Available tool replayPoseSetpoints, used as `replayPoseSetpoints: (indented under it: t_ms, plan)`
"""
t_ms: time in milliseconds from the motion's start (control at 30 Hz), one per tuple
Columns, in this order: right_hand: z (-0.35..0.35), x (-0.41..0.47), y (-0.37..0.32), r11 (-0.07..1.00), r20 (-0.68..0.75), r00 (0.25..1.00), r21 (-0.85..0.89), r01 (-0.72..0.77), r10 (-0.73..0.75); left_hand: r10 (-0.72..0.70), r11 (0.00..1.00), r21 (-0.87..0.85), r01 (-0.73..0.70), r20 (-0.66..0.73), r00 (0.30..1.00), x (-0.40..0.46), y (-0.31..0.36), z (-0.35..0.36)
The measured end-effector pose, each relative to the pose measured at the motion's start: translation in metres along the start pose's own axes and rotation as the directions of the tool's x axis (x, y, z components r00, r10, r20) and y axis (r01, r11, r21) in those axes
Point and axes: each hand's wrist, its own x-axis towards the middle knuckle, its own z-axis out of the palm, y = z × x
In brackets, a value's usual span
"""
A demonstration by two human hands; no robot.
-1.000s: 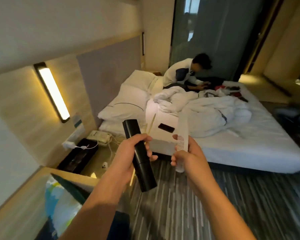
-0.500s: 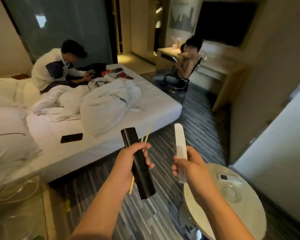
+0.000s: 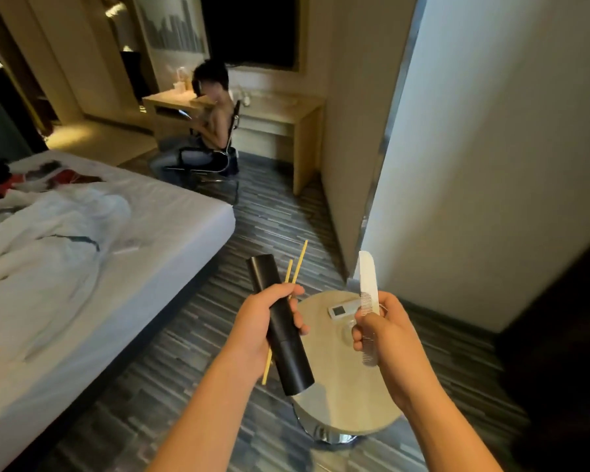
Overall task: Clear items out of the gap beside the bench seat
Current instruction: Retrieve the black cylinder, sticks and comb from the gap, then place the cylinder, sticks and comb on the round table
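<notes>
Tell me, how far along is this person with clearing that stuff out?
Seemingly past the picking-up: the left hand holds a black tube and two yellow sticks, the right hand a white comb. In hand now is carrying them, both hands above the small round table. Left to do: set them down. The bench gap itself is out of view, so whether more remains there cannot be told.

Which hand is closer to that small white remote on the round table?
Right. The right hand, holding the white comb, appears just beside the small white remote on the round table. The left hand, gripping the black cylinder and chopsticks, is at the table's far edge.
</notes>
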Motion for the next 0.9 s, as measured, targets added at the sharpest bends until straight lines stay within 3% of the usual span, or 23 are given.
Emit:
replayPoseSetpoints:
  t_ms: [267, 467, 667, 900]
  plan:
    - [-0.071, 0.042, -0.002, 0.997, -0.097, 0.995, 0.073, -0.026, 0.033, -0.050, 0.995, 0.095, 0.043, 0.073, 0.996, 0.065, -0.029, 0.078]
    - [-0.104, 0.062, 0.004, 0.992, -0.168, 0.981, 0.098, -0.079, 0.095, -0.127, 0.988, 0.100, 0.115, 0.119, 0.985, 0.113, -0.051, 0.097]
    - [-0.109, 0.091, 0.011, 0.982, -0.249, 0.954, 0.129, -0.136, 0.165, -0.207, 0.973, 0.133, 0.189, 0.142, 0.968, 0.173, -0.049, 0.096]
    - [-0.085, 0.125, 0.009, 0.981, -0.391, 0.901, 0.110, -0.157, 0.188, -0.296, 0.946, 0.217, 0.241, 0.271, 0.916, 0.223, -0.033, 0.098]
